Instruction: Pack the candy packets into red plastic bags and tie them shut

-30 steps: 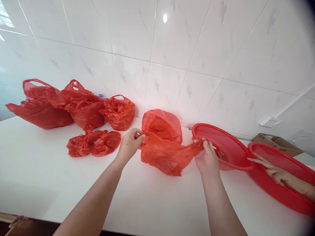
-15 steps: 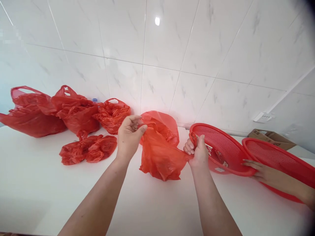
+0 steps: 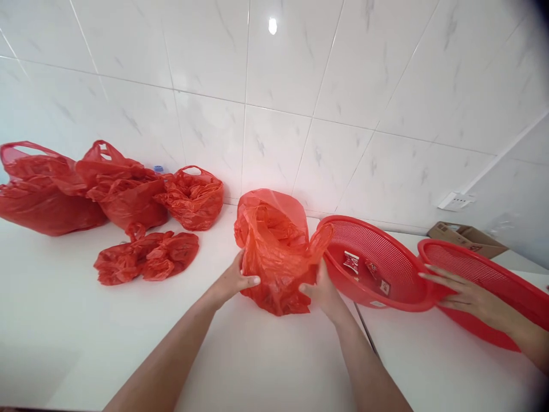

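Observation:
A crinkled red plastic bag (image 3: 275, 252) stands on the white counter (image 3: 86, 332) in front of me, its mouth loosely open at the top. My left hand (image 3: 235, 279) cups the bag's lower left side, thumb pressed onto the plastic. My right hand (image 3: 321, 292) grips its lower right side, fingers partly hidden behind the bag. Just right of the bag a red mesh basket (image 3: 403, 274) leans tilted, with a few small red packets (image 3: 351, 261) lying inside it.
Several more red bags lie at the back left: a large one (image 3: 40, 194), a tied one (image 3: 122, 191), a smaller one (image 3: 193, 197) and a flattened one (image 3: 143, 260). Another person's hand (image 3: 465, 296) rests on a second red basket (image 3: 506, 289). A cardboard box (image 3: 467, 237) sits far right.
Both my hands have let go of the bag's stretched handles and dropped to its lower sides. The bag now stands upright and bunched. The other person's hand moved onto the nearer basket's rim.

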A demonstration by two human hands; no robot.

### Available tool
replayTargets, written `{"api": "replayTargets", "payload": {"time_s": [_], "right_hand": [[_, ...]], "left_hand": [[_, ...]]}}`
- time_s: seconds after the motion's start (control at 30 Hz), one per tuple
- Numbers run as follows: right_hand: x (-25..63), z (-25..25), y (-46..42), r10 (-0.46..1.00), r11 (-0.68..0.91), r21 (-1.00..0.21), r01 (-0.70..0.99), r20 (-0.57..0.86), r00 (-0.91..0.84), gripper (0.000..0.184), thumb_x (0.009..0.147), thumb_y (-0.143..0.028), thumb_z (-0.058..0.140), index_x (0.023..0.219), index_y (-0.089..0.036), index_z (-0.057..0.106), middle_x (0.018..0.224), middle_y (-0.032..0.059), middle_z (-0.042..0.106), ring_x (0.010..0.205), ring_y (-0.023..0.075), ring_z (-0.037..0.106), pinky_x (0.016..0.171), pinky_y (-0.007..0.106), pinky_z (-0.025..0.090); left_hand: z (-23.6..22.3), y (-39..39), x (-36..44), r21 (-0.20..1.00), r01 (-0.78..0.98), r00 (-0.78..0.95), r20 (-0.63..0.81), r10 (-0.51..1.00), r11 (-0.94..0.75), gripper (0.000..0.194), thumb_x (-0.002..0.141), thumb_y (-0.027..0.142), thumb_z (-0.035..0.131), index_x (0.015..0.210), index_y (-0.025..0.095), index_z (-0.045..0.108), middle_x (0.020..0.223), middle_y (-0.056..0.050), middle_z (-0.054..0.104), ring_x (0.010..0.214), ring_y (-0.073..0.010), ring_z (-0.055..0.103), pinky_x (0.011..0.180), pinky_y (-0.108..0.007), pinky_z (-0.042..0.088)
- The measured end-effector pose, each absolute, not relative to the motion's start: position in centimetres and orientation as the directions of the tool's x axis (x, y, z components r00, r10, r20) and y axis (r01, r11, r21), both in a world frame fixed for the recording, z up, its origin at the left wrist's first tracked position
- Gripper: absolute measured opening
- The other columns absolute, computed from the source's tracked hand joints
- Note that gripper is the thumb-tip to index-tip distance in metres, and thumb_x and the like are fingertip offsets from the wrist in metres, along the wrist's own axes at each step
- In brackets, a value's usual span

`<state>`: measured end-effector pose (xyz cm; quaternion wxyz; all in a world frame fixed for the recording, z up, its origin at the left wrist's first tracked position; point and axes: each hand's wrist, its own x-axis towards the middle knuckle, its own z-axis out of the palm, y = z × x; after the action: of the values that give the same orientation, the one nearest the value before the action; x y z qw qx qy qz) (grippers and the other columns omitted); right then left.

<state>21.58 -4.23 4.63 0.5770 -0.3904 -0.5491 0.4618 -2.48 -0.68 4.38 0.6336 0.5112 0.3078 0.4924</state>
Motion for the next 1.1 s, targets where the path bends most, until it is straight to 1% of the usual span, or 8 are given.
{"api": "replayTargets", "payload": {"time_s": [0.1,0.27,0.37,0.5,0.73,0.9,1.0,1.1], "right_hand": [[18.5,4.8,-3.7,0.959,0.278,-0.953,-0.125,0.282,-0.021,0.078,0.05,-0.017,0.082,0.121,-0.028,0.051,0.119,0.0057,0.059,0.109,0.0234,0.055,0.091,0.038,0.045],[17.3,3.3,-2.1,0.992,0.076,-0.941,-0.33,0.037,0.122,0.021,0.067,-0.022,0.07,0.087,-0.02,0.067,0.086,0.0037,0.069,0.081,0.0208,0.063,0.075,0.035,0.051],[18.1,3.1,-1.2,0.986,0.099,-0.807,-0.583,0.001,0.166,0.025,0.065,-0.017,0.068,0.089,-0.021,0.066,0.093,0.0014,0.069,0.088,0.0183,0.062,0.081,0.032,0.05],[18.1,3.9,-0.2,0.999,0.015,-0.712,-0.702,-0.017,0.039,0.027,0.063,-0.016,0.067,0.09,-0.022,0.065,0.092,0.001,0.069,0.086,0.0188,0.063,0.078,0.032,0.051],[17.1,3.2,0.0,0.99,-0.08,-0.655,-0.751,0.038,-0.139,0.018,0.074,-0.033,0.063,0.089,-0.024,0.063,0.076,-0.0022,0.065,0.071,0.0149,0.061,0.07,0.029,0.05],[17.2,1.7,-0.6,0.982,-0.101,-0.788,-0.607,0.021,-0.19,0.026,0.07,-0.032,0.071,0.092,-0.021,0.063,0.085,0.0016,0.067,0.076,0.0164,0.062,0.075,0.032,0.049],[17.4,1.5,-0.6,0.987,-0.134,-0.756,-0.64,-0.04,-0.159,0.023,0.073,-0.035,0.068,0.089,-0.019,0.064,0.097,0.0058,0.067,0.088,0.0195,0.061,0.079,0.034,0.048],[17.4,1.8,-0.7,0.983,-0.153,-0.682,-0.715,-0.03,-0.181,0.015,0.075,-0.035,0.066,0.077,-0.021,0.061,0.068,-0.0003,0.062,0.066,0.0141,0.058,0.065,0.028,0.048]], "left_hand": [[4.5,-0.9,1.0,0.912,-0.41,0.419,0.197,0.887,-0.009,0.073,0.06,0.019,0.079,0.126,0.021,0.049,0.13,-0.014,0.052,0.123,-0.0321,0.045,0.098,-0.042,0.041],[2.6,0.0,2.3,0.851,-0.501,0.206,-0.061,0.977,0.159,0.034,0.07,0.027,0.072,0.1,0.016,0.062,0.105,-0.011,0.067,0.099,-0.0272,0.062,0.087,-0.038,0.049],[2.0,0.4,1.8,0.719,-0.666,0.137,-0.14,0.981,0.196,0.033,0.071,0.024,0.071,0.102,0.017,0.061,0.108,-0.008,0.066,0.094,-0.0228,0.064,0.083,-0.033,0.051],[2.6,0.4,1.6,0.625,-0.725,0.266,-0.133,0.955,0.289,0.027,0.074,0.023,0.066,0.1,0.017,0.062,0.103,-0.006,0.068,0.09,-0.0205,0.065,0.081,-0.031,0.052],[1.7,0.8,2.0,0.503,-0.785,0.347,-0.125,0.93,0.361,0.024,0.077,0.022,0.061,0.1,0.014,0.062,0.099,-0.008,0.07,0.091,-0.0215,0.066,0.085,-0.033,0.051],[0.7,1.1,1.7,0.517,-0.773,0.289,-0.228,0.93,0.367,0.012,0.074,0.015,0.061,0.085,0.013,0.064,0.081,-0.006,0.071,0.075,-0.0182,0.067,0.079,-0.029,0.052],[0.6,0.9,1.6,0.544,-0.748,0.316,-0.212,0.925,0.38,0.014,0.074,0.022,0.064,0.086,0.015,0.064,0.079,-0.005,0.07,0.074,-0.0185,0.067,0.077,-0.029,0.052],[0.5,0.5,1.6,0.559,-0.72,0.399,-0.15,0.904,0.411,0.027,0.073,0.031,0.068,0.094,0.015,0.063,0.084,-0.007,0.07,0.078,-0.0217,0.067,0.077,-0.033,0.052]]}}
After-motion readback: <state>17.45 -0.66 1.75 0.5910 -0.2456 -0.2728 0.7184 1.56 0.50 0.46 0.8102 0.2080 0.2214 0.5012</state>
